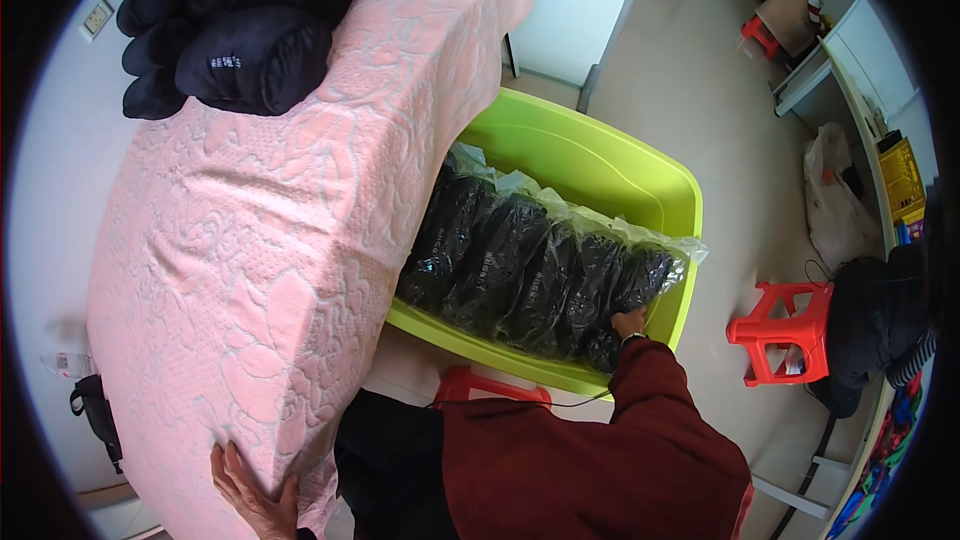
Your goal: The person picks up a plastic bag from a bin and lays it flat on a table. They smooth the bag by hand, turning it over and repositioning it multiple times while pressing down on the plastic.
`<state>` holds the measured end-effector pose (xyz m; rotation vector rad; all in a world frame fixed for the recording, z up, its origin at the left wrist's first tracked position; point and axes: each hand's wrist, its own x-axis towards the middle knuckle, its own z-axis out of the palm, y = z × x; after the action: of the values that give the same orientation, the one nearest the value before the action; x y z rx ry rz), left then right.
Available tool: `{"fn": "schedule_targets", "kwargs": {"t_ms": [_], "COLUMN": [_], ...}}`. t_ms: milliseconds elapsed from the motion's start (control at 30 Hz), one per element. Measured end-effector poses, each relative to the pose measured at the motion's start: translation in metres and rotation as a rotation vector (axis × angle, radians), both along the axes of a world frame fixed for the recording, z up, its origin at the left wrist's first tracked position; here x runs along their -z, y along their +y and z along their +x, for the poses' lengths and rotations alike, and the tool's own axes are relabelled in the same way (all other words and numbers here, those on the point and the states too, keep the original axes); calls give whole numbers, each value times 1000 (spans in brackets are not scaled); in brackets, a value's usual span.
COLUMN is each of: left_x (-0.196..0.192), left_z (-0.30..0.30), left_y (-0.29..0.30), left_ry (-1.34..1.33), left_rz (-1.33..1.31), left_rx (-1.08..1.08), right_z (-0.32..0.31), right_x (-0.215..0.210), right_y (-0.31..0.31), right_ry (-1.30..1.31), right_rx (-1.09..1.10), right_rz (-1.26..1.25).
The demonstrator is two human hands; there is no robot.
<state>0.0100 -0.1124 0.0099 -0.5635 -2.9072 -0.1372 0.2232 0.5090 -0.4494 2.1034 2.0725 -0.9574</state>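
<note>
My left hand [258, 500] rests with its fingers spread on the pink patterned cover [270, 220] of a table or bed. My right arm, in a dark red sleeve, reaches into a lime-green plastic tub [600, 155]. There my right hand [628, 323] is closed at the rightmost black plush bundle [641, 275], which is in clear plastic. Its fingertips are partly hidden by the bundle. Several similar bagged black bundles [502, 255] lie side by side in the tub, with loose plastic edges along their far ends.
Black plush pillows [255, 60] are piled on the cover's far left. Right of the tub are a red stool [785, 330], black clothing [872, 320] and a white plastic bag [838, 200]. Another red stool [490, 387] stands against its near side. A person [793, 15] sits far off.
</note>
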Motion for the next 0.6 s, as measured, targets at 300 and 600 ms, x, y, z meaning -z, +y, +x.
{"fn": "schedule_targets", "kwargs": {"t_ms": [300,600], "left_x": [-4,-4], "left_z": [-2,-8], "left_y": [6,28], "left_ry": [42,84], "left_rz": [27,31], "left_rx": [23,-50], "right_z": [-20,21], "right_x": [-106,-71], "right_y": [-22,76], "right_ry": [-249,340], "right_rx": [84,-564], "right_rz": [337,230]}}
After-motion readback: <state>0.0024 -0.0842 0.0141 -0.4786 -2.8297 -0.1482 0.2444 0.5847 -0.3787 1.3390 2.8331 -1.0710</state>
